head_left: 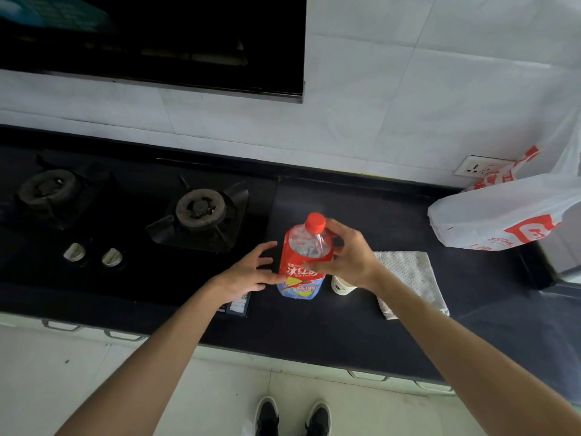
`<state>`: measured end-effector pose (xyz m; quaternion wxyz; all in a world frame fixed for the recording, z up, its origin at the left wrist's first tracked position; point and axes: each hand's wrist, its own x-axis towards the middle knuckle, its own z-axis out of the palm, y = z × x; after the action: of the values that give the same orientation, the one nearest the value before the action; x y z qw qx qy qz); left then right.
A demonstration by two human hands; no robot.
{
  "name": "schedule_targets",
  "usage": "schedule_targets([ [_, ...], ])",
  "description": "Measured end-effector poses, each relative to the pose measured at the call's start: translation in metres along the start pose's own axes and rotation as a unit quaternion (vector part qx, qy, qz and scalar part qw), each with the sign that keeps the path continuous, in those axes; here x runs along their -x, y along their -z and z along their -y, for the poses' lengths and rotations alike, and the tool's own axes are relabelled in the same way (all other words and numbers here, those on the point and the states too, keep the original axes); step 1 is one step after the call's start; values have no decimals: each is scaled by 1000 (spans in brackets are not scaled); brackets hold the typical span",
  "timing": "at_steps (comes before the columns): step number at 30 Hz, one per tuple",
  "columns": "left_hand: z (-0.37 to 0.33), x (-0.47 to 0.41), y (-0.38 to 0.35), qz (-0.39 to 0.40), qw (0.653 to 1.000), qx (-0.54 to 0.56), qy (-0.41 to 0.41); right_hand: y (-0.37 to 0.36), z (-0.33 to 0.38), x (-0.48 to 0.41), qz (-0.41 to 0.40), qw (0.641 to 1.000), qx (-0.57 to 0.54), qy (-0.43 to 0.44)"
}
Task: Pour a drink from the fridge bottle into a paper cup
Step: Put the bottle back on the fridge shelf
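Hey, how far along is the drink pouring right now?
Done: the bottle stands upright on the counter, right beside the paper cup. In hand: the right hand curls round the bottle's shoulder near the red cap, and the left hand is open at its side. Left: the cap is on, so opening it and pouring remain.

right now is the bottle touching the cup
Apart: the head view shows a strip of dark counter between bottle and cup.
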<state>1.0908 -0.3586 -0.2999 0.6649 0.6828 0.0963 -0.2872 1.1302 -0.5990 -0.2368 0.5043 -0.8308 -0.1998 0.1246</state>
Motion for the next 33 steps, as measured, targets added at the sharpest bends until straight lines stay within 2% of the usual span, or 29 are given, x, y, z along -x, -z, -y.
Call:
schedule_targets([
  [3, -21, 14, 6, 46, 995, 85, -9, 18, 32, -10, 1, 1000, -24, 19],
  [8, -58, 25, 10, 78, 978, 182, -71, 39, 82, -26, -24, 996, -22, 82],
  [15, -110, 40, 7, 44, 968, 209, -132, 66, 138, -42, -73, 988, -8, 137],
  [22, -158, 66, 5, 27, 944, 315, -92, 86, 171, -52, -101, 982, -18, 161],
  [26, -172, 78, 6, 22, 936, 339, -96, 97, 183, -50, -93, 979, -36, 177],
  [33, -171, 106, -13, -26, 899, 416, -134, 109, 194, -39, -52, 974, -59, 213],
])
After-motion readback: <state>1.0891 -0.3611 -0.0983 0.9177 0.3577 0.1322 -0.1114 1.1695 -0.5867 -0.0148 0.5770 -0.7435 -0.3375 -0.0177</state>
